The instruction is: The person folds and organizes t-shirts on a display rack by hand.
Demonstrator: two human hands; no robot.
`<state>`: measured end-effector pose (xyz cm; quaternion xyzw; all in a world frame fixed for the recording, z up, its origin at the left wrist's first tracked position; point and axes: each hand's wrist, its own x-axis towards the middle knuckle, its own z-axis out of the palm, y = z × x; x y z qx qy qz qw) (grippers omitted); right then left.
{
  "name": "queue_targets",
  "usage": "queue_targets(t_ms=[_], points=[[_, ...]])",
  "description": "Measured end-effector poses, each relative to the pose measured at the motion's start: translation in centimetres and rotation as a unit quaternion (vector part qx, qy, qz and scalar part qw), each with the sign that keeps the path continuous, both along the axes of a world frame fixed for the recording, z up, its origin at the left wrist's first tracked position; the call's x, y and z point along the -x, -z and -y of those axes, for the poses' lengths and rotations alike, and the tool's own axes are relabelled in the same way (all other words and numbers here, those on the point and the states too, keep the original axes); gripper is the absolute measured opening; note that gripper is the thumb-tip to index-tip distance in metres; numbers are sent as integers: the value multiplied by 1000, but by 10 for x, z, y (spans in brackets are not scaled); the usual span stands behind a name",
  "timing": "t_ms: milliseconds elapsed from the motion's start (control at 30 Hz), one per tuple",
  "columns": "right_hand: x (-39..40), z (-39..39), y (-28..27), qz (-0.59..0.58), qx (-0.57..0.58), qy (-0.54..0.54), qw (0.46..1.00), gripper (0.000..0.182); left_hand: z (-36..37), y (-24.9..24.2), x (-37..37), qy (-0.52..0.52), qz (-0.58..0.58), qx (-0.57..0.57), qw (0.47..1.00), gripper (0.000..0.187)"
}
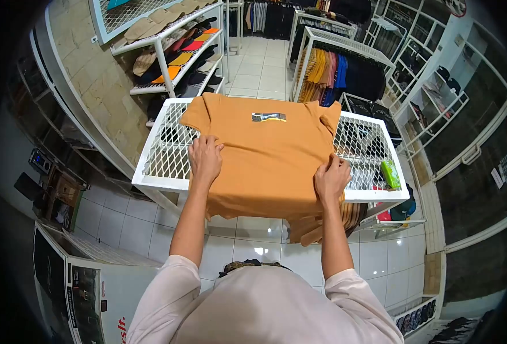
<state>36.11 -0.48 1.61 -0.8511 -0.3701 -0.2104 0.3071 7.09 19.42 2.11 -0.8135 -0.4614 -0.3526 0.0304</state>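
An orange-tan T-shirt [265, 152] lies spread on a white wire-mesh table [167, 143], its sleeves at the far side and its lower part hanging over the near edge. A small dark printed patch [269, 117] sits near its top. My left hand [206, 157] grips the shirt's left side with bent fingers. On the opposite side, my right hand [332, 178] pinches the fabric a little nearer to me. Shallow creases run across the cloth between both hands. The fabric edges under my fingers are partly hidden.
A green packet [390, 174] lies at the table's right end. Shelves of caps [176, 60] stand at the left, beyond the table. A rack of hanging clothes [322, 69] stands at the back right. Glass doors [480, 155] line the right side.
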Motion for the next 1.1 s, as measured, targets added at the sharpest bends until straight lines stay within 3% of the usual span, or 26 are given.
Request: queue_targets(t_ms=[100, 400, 500, 667, 867, 1033, 1100], points=[[2, 2, -4, -16, 4, 47, 999, 38, 0, 4, -1, -35, -3, -14, 999, 24], [-2, 4, -7, -41, 32, -7, 999, 30, 4, -3, -2, -55, 6, -34, 998, 28], [-8, 0, -5, -33, 86, -17, 996, 39, 11, -15, -3, -30, 60, -94, 993, 27], [-7, -7, 5, 11, 61, 17, 998, 55, 7, -10, -4, 108, 48, -5, 993, 24], [-12, -4, -1, 2, 128, -64, 990, 53, 5, -4, -6, 85, 12, -34, 996, 27], [1, -3, -3, 19, 81, -38, 996, 50, -1, 9, 0, 102, 7, -32, 994, 39], [12, 5, -10, 59, -84, -129, 986, 43, 9, 6, 11, 182, 48, 59, 980, 38]])
